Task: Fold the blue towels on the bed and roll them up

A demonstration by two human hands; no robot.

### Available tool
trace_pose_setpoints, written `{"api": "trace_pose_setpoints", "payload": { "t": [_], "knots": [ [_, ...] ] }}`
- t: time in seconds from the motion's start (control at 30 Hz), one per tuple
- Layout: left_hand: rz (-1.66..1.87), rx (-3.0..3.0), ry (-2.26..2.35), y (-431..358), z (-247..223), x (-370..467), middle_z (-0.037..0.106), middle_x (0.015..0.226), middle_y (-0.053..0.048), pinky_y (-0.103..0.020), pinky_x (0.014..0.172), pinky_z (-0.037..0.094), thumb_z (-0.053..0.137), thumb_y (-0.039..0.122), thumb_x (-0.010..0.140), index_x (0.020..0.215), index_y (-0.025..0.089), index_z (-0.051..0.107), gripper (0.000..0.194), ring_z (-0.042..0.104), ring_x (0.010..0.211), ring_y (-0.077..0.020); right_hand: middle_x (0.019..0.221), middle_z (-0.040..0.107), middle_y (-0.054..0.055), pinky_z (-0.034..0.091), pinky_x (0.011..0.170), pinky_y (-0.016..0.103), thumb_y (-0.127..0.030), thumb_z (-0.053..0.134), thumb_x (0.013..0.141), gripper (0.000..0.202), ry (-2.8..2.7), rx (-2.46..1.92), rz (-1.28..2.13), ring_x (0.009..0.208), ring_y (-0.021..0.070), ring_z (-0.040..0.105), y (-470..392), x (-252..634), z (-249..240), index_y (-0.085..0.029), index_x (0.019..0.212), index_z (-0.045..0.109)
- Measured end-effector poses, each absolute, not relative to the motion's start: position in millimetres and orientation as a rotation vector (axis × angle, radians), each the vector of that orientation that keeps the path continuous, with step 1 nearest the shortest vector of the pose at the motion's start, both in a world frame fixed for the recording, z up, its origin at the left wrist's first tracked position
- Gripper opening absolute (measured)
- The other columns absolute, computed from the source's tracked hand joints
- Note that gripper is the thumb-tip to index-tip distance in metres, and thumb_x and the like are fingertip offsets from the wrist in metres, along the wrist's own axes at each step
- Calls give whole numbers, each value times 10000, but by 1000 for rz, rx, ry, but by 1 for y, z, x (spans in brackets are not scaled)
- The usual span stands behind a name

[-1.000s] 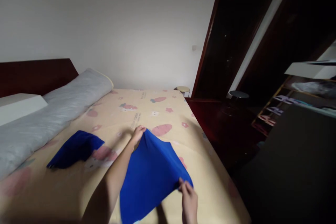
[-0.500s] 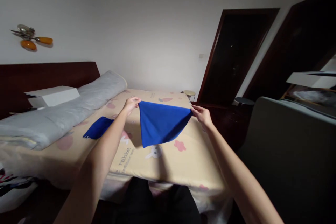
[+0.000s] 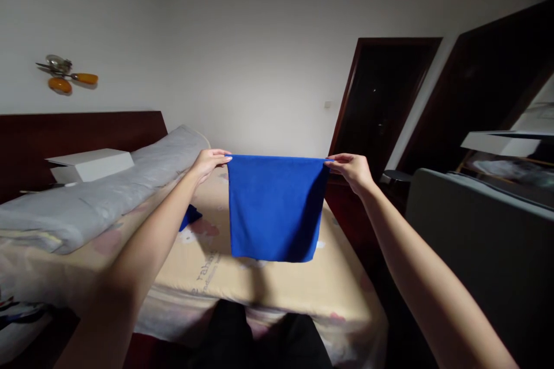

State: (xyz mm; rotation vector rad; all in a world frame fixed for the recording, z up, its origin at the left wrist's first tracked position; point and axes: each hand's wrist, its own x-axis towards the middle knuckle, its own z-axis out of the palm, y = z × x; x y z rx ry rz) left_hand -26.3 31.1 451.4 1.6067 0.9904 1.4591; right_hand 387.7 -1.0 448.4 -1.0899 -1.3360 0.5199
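A blue cloth [image 3: 277, 210] hangs spread out above the bed, its top edge stretched nearly level and its lower edge loose. My left hand [image 3: 210, 162] pinches its top left corner. The top right corner is between the thumb and fingers of my right hand [image 3: 352, 169]. Another piece of blue cloth [image 3: 190, 218] lies on the bed's patterned sheet [image 3: 294, 285], partly hidden behind my left forearm.
A grey rolled bedding bundle [image 3: 99, 196] lies along the dark headboard [image 3: 86, 130], with a white box [image 3: 97, 166] by it. At the right stand a grey panel [image 3: 467, 242] and a dark round stool [image 3: 397, 175]. A dark door [image 3: 385, 98] is behind.
The held cloth has opened from a drooping triangle into a near square. My hands have moved farther apart and up a little. My left forearm now covers more of the other blue cloth.
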Motion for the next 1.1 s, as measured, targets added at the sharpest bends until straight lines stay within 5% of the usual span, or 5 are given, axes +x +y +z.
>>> {"api": "trace_pose_setpoints", "payload": {
  "t": [0.33,0.57,0.97,1.1],
  "knots": [
    [1480,1660,1084,27,464,-34,709,660,-49,-287,640,490,833,303,628,730,147,745,206,628,635,-147,637,715,57,525,516,257,-477,801,665,366,-1544,-1240,197,567,185,683,-6,390,473,-137,782,730],
    [1581,1665,1093,29,465,-30,664,587,-19,-235,530,389,792,398,668,709,149,723,261,591,552,-120,628,714,51,535,616,280,-515,718,750,356,-1624,-1296,46,606,185,688,-13,384,481,-160,767,731],
    [1687,1508,1200,63,406,-19,572,554,55,-210,512,353,812,410,633,667,179,701,259,497,571,-99,612,698,13,499,561,235,-499,772,668,325,-1619,-1339,277,580,158,663,9,387,438,-184,720,713],
    [1602,1331,1275,71,350,-4,601,633,47,-209,520,416,738,401,776,708,161,647,265,519,562,-84,429,581,-27,460,465,229,-482,809,615,336,-1587,-1411,416,391,119,549,30,374,391,-183,603,655]
  ]
}}
